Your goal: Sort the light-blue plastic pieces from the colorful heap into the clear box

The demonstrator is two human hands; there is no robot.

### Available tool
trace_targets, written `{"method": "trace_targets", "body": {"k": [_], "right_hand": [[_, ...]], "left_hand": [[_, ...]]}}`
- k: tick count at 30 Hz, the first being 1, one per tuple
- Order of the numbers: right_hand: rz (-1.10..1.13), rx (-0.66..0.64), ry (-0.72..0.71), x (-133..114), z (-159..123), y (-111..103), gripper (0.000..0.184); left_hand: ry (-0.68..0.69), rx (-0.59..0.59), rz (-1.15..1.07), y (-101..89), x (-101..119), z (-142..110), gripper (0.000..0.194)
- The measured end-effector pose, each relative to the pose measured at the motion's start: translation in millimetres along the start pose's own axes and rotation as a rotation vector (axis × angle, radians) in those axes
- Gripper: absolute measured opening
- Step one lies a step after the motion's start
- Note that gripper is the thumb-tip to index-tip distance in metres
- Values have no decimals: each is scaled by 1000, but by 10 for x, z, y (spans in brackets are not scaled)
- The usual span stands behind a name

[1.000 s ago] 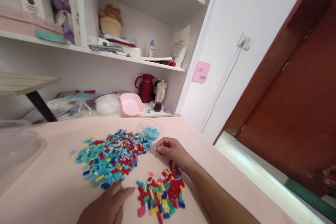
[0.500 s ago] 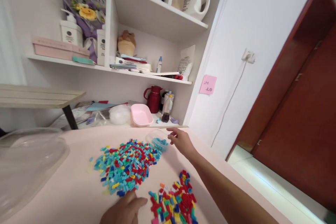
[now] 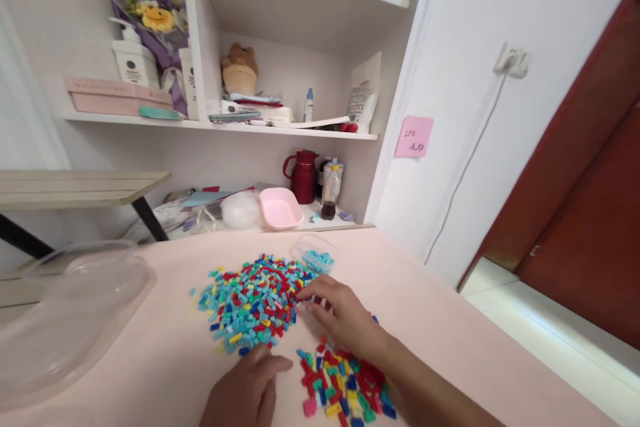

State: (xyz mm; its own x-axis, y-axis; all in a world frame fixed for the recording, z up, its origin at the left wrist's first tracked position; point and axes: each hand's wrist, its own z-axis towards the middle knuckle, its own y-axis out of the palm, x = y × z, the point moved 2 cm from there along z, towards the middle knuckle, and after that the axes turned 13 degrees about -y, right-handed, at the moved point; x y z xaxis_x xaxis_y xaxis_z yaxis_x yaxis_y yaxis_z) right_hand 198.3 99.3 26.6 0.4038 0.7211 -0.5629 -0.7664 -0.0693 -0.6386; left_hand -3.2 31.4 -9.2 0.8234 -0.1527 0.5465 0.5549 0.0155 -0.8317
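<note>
A large pile of small plastic building bricks [image 3: 255, 300], mostly light blue with red, green, yellow and dark blue, lies on the pale pink tabletop [image 3: 170, 340]. My right hand [image 3: 340, 313] reaches over the pile's right edge, fingers loosely bent and apart, with no brick visible in them. At the pile's near edge rests my left hand [image 3: 245, 383], fingers apart and nothing seen in it. A second, smaller group of mixed bricks [image 3: 335, 387] lies nearest me, partly covered by my right forearm. Behind the large pile stands a small clear tub [image 3: 300, 243] holding light blue bricks [image 3: 319, 259].
Large clear plastic containers [image 3: 75, 320] sit at the table's left. Beyond the back edge are a pink basin [image 3: 281, 208], a dark red jug [image 3: 303, 177] and a bottle with dark liquid [image 3: 330, 193]. White shelves [image 3: 280, 130] rise behind; a wall [image 3: 450, 147] borders the right.
My right hand has come back from beside the clear tub to the right edge of the large pile. My left hand stays near the pile's front edge. The camera view has shifted slightly.
</note>
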Motion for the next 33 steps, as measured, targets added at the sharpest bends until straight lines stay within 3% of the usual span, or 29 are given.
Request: {"method": "trace_targets", "body": {"k": [3, 7, 11, 16, 27, 33], "right_hand": [[-53, -97, -28, 35, -65, 26, 46], [-102, -151, -81, 13, -78, 38, 50], [-168, -215, -207, -18, -69, 62, 39], [-175, -268, -160, 26, -64, -1, 28], [-192, -307, -141, 29, -83, -71, 24], [-236, -247, -196, 39, -108, 34, 39]], "left_hand": [[-55, 42, -63, -32, 22, -1, 33], [-88, -15, -131, -76, 61, 11, 34], [-85, -20, -118, -98, 66, 21, 34], [-79, -6, -121, -90, 54, 26, 34], [-89, -57, -117, -8, -53, 49, 35], [-80, -73, -118, -6, -27, 39, 35]]}}
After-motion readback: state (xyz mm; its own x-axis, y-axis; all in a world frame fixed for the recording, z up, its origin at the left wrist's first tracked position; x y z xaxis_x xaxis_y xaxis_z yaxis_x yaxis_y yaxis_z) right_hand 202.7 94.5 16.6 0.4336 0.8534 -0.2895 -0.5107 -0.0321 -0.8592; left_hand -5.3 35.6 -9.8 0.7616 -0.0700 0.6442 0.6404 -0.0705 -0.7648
